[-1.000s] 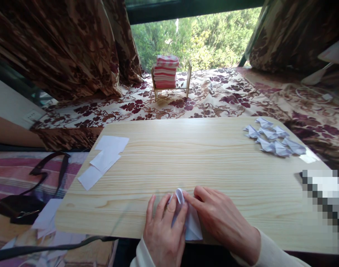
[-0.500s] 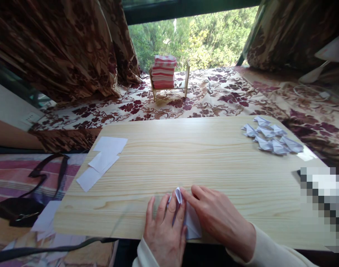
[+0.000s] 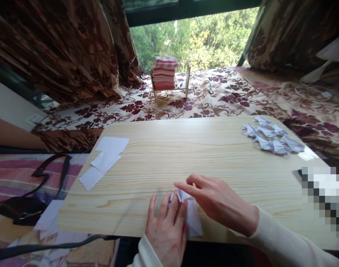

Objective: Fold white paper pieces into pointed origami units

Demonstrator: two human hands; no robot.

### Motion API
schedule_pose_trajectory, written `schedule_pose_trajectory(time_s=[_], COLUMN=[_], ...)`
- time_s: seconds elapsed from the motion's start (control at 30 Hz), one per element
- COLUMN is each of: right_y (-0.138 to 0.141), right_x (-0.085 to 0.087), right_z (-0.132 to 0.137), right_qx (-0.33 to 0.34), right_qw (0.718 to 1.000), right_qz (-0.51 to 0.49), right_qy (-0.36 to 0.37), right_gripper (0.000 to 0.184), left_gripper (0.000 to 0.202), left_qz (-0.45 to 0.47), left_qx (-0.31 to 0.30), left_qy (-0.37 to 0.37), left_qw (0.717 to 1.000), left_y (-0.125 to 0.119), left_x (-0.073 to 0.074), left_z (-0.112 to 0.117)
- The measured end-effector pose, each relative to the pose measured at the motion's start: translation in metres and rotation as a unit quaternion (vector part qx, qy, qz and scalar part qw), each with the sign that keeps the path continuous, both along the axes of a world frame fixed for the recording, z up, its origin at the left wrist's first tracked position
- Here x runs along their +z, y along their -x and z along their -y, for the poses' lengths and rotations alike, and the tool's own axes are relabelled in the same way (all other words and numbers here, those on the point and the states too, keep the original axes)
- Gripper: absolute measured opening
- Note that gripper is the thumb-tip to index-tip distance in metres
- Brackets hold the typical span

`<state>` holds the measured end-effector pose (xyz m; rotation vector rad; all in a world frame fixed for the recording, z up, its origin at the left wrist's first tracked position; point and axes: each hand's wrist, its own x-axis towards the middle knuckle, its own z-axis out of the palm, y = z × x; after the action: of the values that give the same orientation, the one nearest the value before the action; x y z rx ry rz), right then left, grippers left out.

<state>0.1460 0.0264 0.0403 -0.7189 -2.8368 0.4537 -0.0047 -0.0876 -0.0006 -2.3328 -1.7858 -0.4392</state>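
Observation:
Near the front edge of the table lies a partly folded white paper [image 3: 194,220]. My left hand [image 3: 166,230] rests flat on its left part with the fingers spread, pressing it against the tabletop and hiding much of it. A raised fold stands up at the paper's far end, by my left fingertips. Over this fold my right hand [image 3: 221,202] reaches with its index finger stretched to the left. The other right fingers are loosely bent, and the thumb is hidden; nothing shows in that hand.
Several folded white paper pieces [image 3: 272,137] cluster at the table's [image 3: 186,148] far right. Loose white sheets [image 3: 107,161] overlap on the left. A blurred-out object [image 3: 322,196] lies at the right edge. Beyond, a small rack [image 3: 187,79] holds folded pink-and-white cloths [image 3: 164,74].
My right hand has lifted slightly off the paper's right side, its index finger now stretched left over the raised fold. The left hand stays pressed on the paper.

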Motion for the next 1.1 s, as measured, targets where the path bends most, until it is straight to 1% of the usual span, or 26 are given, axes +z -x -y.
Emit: schedule_pose_trajectory(time_s=[0.1,0.17,0.23,0.37,0.43,0.57,0.67,0.77,0.9,1.1], right_y=[0.012,0.018,0.022,0.022,0.019,0.013,0.009,0.008,0.011,0.012], right_x=[0.006,0.008,0.006,0.003,0.002,0.004,0.005,0.004,0.003,0.001], right_z=[-0.007,-0.013,-0.019,-0.028,-0.030,-0.028,-0.024,-0.021,-0.021,-0.022], right_qx=[0.052,0.079,0.095,0.113,0.117,0.097,0.102,0.116,0.115,0.113], right_qw=[0.999,0.997,0.995,0.993,0.993,0.995,0.994,0.993,0.993,0.992], right_qz=[0.011,0.023,0.029,0.012,0.002,-0.020,-0.027,-0.010,0.007,-0.007], right_qy=[-0.012,-0.005,-0.002,-0.010,-0.003,0.010,-0.003,-0.016,-0.038,-0.053], right_gripper=[0.033,0.021,0.015,0.018,0.020,0.019,0.020,0.019,0.018,0.019], left_gripper=[0.036,0.035,0.038,0.044,0.045,0.045,0.045,0.043,0.042,0.040], left_qz=[0.011,0.015,0.016,0.012,0.010,0.016,0.019,0.016,0.011,-0.006], left_qx=[-0.002,-0.002,-0.003,-0.004,-0.003,-0.012,-0.014,-0.011,-0.011,-0.014], left_qy=[0.001,0.003,0.004,0.018,0.026,0.015,0.014,0.016,0.019,0.012], left_qw=[1.000,1.000,1.000,1.000,1.000,1.000,1.000,1.000,1.000,1.000], left_y=[0.000,0.001,0.001,0.002,0.003,0.003,0.003,0.003,0.004,0.002], left_x=[-0.001,-0.002,-0.002,-0.001,0.000,0.000,-0.001,-0.001,-0.001,-0.001], left_z=[0.000,0.000,0.000,0.001,0.000,-0.001,-0.002,-0.002,0.000,0.000])
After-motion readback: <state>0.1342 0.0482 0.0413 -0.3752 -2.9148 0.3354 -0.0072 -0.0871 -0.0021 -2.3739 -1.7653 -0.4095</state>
